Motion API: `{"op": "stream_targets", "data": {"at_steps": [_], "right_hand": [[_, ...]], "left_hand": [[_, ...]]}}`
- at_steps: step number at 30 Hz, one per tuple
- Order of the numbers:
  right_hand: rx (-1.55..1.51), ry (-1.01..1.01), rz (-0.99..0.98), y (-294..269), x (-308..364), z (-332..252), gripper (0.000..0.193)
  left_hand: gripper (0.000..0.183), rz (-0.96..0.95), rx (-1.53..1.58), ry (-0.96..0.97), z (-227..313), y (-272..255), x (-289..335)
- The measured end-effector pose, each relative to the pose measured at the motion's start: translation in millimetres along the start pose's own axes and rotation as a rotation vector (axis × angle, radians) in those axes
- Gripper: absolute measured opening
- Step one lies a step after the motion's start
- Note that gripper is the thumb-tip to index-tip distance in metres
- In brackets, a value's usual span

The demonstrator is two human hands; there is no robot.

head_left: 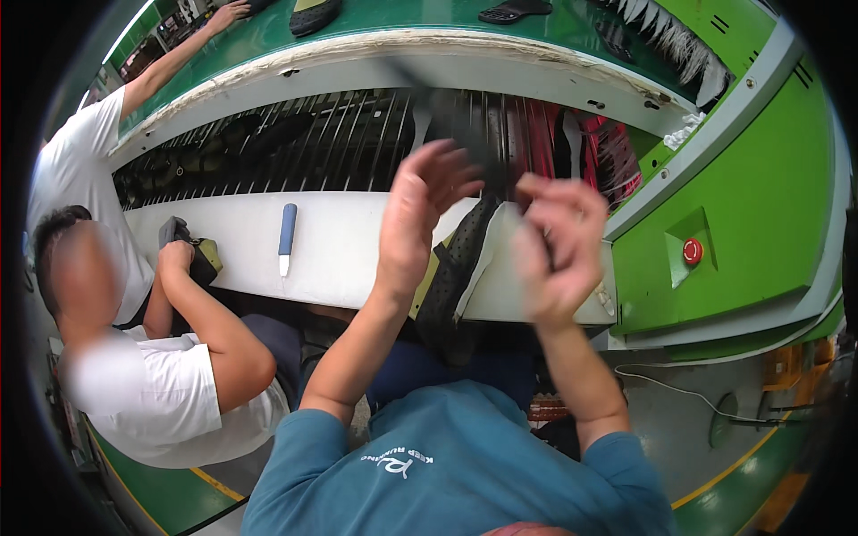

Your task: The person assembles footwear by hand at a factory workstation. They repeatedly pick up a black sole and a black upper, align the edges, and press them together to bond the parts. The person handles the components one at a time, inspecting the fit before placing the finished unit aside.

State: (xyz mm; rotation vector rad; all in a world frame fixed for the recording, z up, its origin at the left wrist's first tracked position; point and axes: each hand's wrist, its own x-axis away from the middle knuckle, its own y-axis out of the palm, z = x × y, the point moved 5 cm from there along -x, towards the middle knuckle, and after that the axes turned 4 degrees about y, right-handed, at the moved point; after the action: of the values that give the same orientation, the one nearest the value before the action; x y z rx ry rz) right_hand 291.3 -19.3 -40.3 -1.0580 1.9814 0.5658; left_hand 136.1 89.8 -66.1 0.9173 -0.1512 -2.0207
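Both my hands are raised over the white work ledge [349,241]. My left hand [420,210] is open, its fingers stretched toward a long dark piece [460,125], too smeared by motion to name, that hangs above the rollers. My right hand [565,246] is also blurred; its fingers look bent, and whether they touch the dark piece cannot be told. Between my wrists, a black and yellow-green shoe [456,255] with a pale edge leans across the ledge's near side, toe toward me. A blue-handled tool [287,234] with a white tip lies left of it.
Behind the ledge runs a conveyor of metal rods [357,134] carrying dark shoe parts. A green table [402,18] above holds soles. At right stands a green machine [733,223] with a red button [692,251]. A co-worker [170,357] sits at left with a shoe; another reaches across behind.
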Motion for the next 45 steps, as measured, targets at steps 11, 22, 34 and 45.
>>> {"op": "stream_targets", "data": {"at_steps": [11,22,34,45], "right_hand": [[-0.038,0.144,-0.178,-2,85,-19,0.059],[-0.061,0.419,-0.073,-15,95,-9,0.036],[-0.464,0.790,0.005,-22,93,0,0.027],[-0.510,0.760,-0.039,-14,93,-10,0.028]], "left_hand": [[0.080,-0.105,0.110,0.168,54,55,9],[0.070,-0.224,-0.017,-0.086,2,55,4],[0.081,-0.268,-0.861,-0.396,-105,-57,13],[0.045,-0.117,-0.355,0.019,10,-1,19]]}}
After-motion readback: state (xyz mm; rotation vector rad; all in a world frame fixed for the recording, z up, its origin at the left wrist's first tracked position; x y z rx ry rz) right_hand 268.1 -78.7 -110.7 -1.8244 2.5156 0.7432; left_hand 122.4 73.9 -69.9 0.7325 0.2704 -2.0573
